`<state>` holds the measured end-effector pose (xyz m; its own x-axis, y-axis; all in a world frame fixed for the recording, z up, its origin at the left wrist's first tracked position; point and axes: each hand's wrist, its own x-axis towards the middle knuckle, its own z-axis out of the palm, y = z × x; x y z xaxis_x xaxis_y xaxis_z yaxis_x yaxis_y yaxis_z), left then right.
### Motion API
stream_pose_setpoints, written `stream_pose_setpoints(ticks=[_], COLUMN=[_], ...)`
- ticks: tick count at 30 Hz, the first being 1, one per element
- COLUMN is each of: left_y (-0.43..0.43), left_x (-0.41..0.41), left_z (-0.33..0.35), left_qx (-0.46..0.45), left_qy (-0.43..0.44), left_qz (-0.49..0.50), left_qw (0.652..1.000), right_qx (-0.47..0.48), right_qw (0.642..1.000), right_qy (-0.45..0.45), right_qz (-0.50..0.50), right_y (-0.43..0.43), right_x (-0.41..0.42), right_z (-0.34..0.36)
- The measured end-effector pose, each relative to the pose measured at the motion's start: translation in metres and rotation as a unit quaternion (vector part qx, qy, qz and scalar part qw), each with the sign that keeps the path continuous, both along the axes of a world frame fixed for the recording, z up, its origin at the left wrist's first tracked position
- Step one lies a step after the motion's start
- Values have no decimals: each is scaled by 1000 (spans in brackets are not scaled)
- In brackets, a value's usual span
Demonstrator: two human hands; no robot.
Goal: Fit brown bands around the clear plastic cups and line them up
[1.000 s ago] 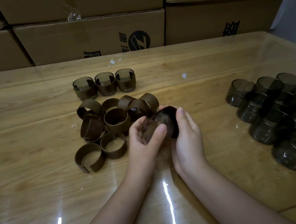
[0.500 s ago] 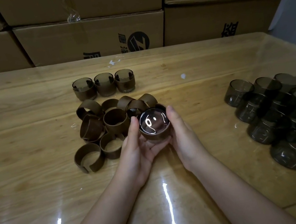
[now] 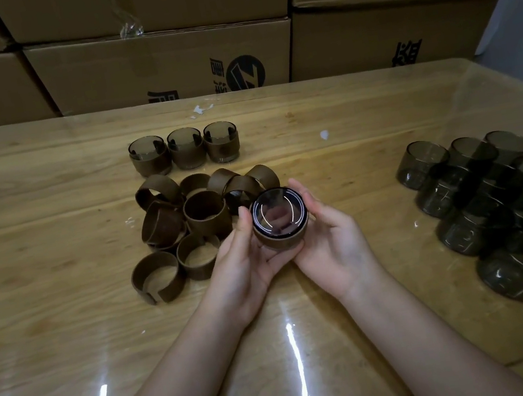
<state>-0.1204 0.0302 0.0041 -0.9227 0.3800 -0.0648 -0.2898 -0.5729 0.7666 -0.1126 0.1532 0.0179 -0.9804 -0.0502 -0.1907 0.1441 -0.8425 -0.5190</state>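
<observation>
Cup (image 3: 279, 219) between left hand (image 3: 246, 263) and right hand (image 3: 333, 245), underside unseen.

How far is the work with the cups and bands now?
Done: three banded cups stand in a row at the back. In hand: the left hand and right hand hold a fourth cup, its band already around it. Left: a pile of loose bands and many bare cups at the right wait.

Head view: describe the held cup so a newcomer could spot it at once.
Over the wooden table, between the loose brown bands at left and the bare cups at right, the left hand and right hand hold one banded cup. Unlike the three banded cups standing in the back row, it is tilted, round end toward the camera.
</observation>
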Motion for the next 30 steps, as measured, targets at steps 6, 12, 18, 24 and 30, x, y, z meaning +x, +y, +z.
stream_pose_setpoints(ticks=[6,12,18,24,30], left_y=[0,8,10,6,8], left_x=[-1,3,13,12,10], left_z=[2,1,-2,-4,-3], left_qx=[-15,-86,-246,-228,-131], left_qy=[11,35,142,175,66], left_qz=[0,37,-2,-11,-19], left_qw=[1000,995,959,958,989], right_qx=[-58,79,442,469,447], right_qw=[998,996,882,847,859], right_qy=[6,32,139,184,152], right_qz=[28,-20,-82,-169,-199], right_y=[2,1,20,11,4], right_x=[1,3,15,14,12], right_z=[0,7,15,9,4])
